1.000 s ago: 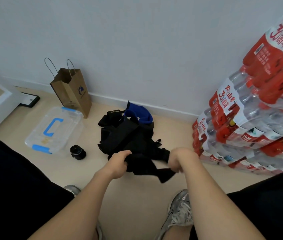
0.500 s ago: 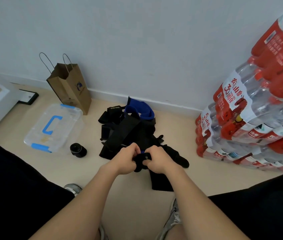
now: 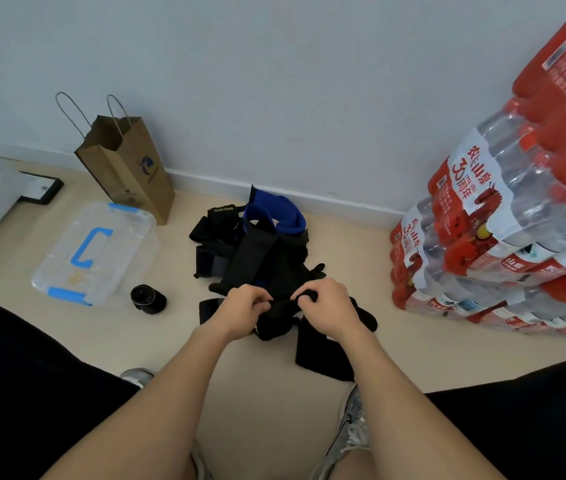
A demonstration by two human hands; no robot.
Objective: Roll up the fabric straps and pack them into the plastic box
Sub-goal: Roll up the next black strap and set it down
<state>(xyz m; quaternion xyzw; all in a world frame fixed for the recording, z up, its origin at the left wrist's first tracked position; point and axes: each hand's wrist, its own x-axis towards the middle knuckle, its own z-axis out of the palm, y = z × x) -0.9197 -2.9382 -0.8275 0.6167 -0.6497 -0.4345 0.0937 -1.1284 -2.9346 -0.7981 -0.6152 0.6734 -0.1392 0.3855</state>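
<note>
**Pinched from both sides**

Bare beige floor [image 3: 257, 393] lies open between my knees. Beyond it, my left hand [image 3: 243, 311] and right hand [image 3: 326, 306] pinch a black fabric strap [image 3: 276, 318], bunched between them. To the left, a rolled black strap [image 3: 148, 299] sits just beside the lidded, blue-handled clear plastic box [image 3: 129, 244]. Farther off, the heap of black and blue straps [image 3: 257, 251] shows "XUEYING". On the right, red-labelled water bottle packs [image 3: 482, 244] read "30".

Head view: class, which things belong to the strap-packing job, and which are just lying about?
Job: held strap, strap pile, box, black roll, left hand, right hand.
Lying about: paper bag, water bottles, frame.
</note>
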